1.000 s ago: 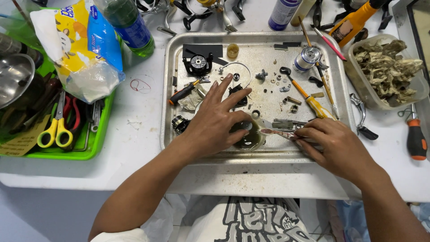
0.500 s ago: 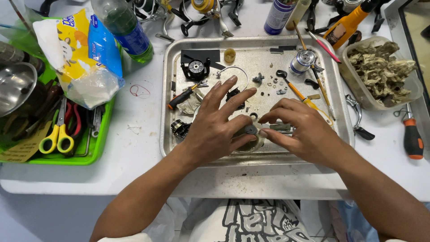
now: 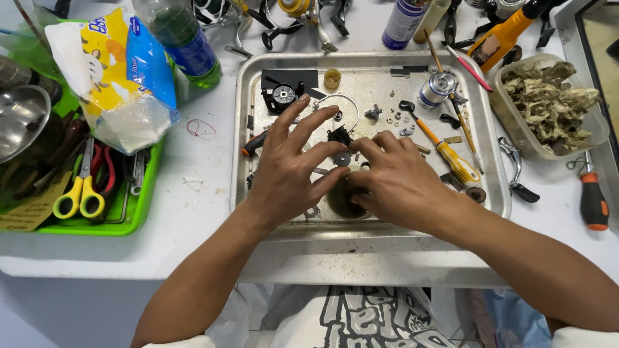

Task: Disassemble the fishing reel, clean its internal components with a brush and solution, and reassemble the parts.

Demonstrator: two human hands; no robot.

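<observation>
Near the front edge of the metal tray (image 3: pixel 490 193), a round dark-green part (image 3: pixel 340 200) sits between both hands. Left hand (image 3: pixel 290 171) lies flat beside it, fingers spread wide, thumb side touching the part; not pinching anything. Right hand (image 3: pixel 396 183) covers the part's right side, fingers curled down onto it; grip looks like a loose pinch on its rim, but the fingertips are hidden, so can't say for sure.

Just past the fingertips: small black gear piece (image 3: pixel 339 136), thin wire ring (image 3: pixel 351 109), loose screws and washers scattered on the tray floor. Black round housing (image 3: pixel 282 95) at tray's far left, small yellow cap (image 3: pixel 332 78) beside it, silver spool (image 3: pixel 436 88) at far right. Yellow-handled screwdriver (image 3: pixel 451 158) lies diagonally, just right of the right hand.

Off the tray, on the white tabletop (image 3: pixel 193 187): green bin (image 3: pixel 138 206) at left with yellow-handled scissors (image 3: pixel 78 193), green bottle (image 3: pixel 184 38), clear tub of dried scraps (image 3: pixel 548 106) at right, orange-handled screwdriver (image 3: pixel 592 200) near the right edge.
</observation>
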